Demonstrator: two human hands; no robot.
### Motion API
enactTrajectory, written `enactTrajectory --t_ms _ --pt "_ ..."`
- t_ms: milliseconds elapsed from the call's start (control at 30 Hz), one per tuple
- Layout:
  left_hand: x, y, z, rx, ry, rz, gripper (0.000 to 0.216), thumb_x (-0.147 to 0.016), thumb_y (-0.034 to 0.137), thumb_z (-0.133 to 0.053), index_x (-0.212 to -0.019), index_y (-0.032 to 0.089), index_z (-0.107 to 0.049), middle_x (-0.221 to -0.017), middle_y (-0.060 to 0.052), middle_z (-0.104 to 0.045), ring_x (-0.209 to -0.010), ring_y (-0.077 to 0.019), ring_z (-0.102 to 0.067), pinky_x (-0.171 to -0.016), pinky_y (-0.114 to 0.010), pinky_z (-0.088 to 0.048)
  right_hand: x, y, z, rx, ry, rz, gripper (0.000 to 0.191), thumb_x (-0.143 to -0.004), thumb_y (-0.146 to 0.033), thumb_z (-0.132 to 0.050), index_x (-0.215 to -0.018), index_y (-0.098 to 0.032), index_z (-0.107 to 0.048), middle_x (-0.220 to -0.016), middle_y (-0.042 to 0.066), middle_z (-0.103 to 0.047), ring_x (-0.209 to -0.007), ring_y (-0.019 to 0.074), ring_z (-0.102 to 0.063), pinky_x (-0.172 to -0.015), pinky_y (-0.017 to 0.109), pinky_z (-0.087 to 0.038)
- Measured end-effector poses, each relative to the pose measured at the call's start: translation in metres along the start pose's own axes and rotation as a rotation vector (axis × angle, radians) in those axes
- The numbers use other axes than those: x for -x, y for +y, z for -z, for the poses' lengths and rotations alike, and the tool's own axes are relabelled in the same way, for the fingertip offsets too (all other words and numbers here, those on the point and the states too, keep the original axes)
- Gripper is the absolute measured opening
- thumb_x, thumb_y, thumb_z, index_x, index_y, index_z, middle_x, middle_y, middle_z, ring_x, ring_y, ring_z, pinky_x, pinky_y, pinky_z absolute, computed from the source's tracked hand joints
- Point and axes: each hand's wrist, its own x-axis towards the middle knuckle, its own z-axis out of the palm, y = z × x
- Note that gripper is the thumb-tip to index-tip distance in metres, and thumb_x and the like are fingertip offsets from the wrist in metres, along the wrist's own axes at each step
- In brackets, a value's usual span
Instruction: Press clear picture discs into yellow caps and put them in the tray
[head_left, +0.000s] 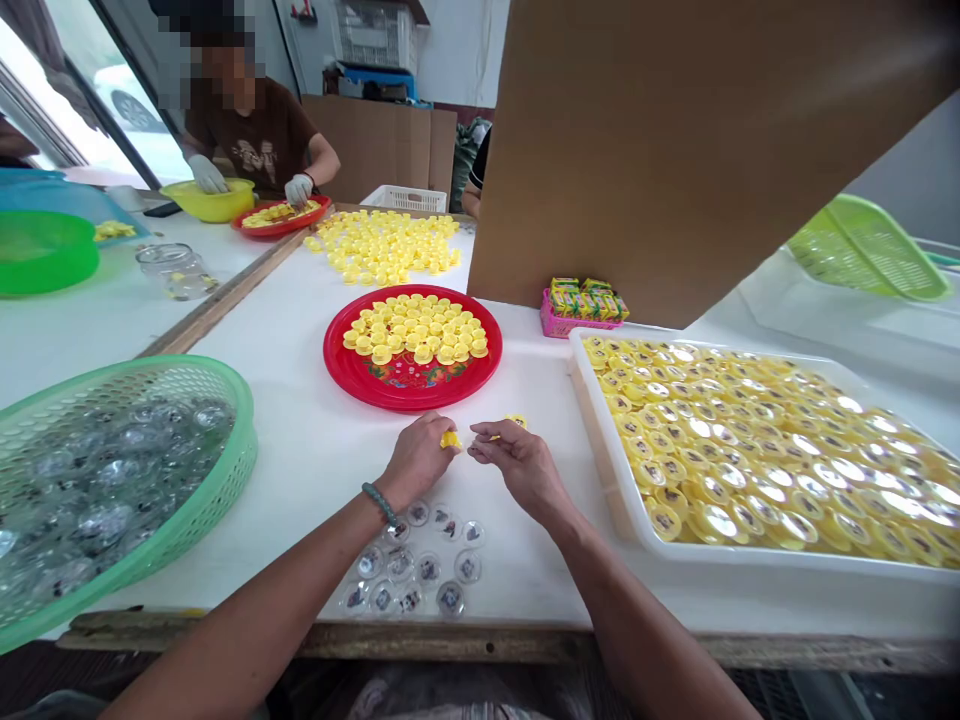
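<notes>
My left hand (421, 455), with a bracelet on its wrist, is closed on a small yellow plastic piece (450, 440) just above the white table. Facing it, my right hand (519, 462) has its thumb and fingers pinched together; what lies between the tips is too small to make out. Just behind its knuckles shows another yellow piece (516, 421). Several clear round discs with printed pictures (429, 568) lie below my hands. Beyond them stands a red tray (412, 397) with many yellow cup-shaped pieces (420, 328).
At left is a green mesh basket (244, 430) of clear discs. A white tray (600, 480) of yellow pieces with discs stands at right. A pink basket (559, 325) holds small packets by a cardboard sheet (637, 150). Across the table a gloved person (262, 140) works.
</notes>
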Motion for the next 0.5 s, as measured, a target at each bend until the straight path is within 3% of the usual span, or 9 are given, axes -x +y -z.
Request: enactTrajectory --t_ms 200,400,500 --pt "0.009 0.002 0.022 0.131 0.024 0.0 0.028 -0.076 0.018 -0.058 -0.103 0.021 -0.065 -0.105 -0.006 -0.064 -0.087 -0.0222 -0.06 -0.079 -0.03 -0.046 -0.002 -0.006 0.003 -0.118 0.037 -0.085 0.029 -0.067 -0.034 -0.071 -0.088 -0.017 -0.063 -0.074 0.001 -0.064 -0.072 0.0163 -0.066 -0.072 0.032 -0.054" --pt "0.015 0.015 0.03 0.745 -0.051 0.05 0.021 -0.083 0.03 -0.056 -0.095 0.019 -0.069 -0.091 -0.005 -0.068 -0.083 -0.0194 -0.061 -0.074 -0.027 -0.047 0.0 -0.009 -0.002 -0.084 0.014 -0.042 0.016 -0.07 -0.028 -0.065 -0.083 -0.018 -0.06 -0.074 0.0 -0.063 -0.069 0.0148 -0.065 -0.067 0.029 -0.052" --pt "0.014 0.019 0.022 0.872 -0.042 0.098 0.02 -0.079 0.032 -0.063 -0.089 0.016 -0.069 -0.082 -0.005 -0.068 -0.076 -0.0177 -0.06 -0.069 -0.026 -0.047 0.001 -0.006 -0.003 -0.065 0.004 0.001 0.015 -0.072 -0.021 -0.06 -0.086 -0.018 -0.061 -0.075 0.0 -0.064 -0.07 0.0143 -0.064 -0.069 0.029 -0.052"
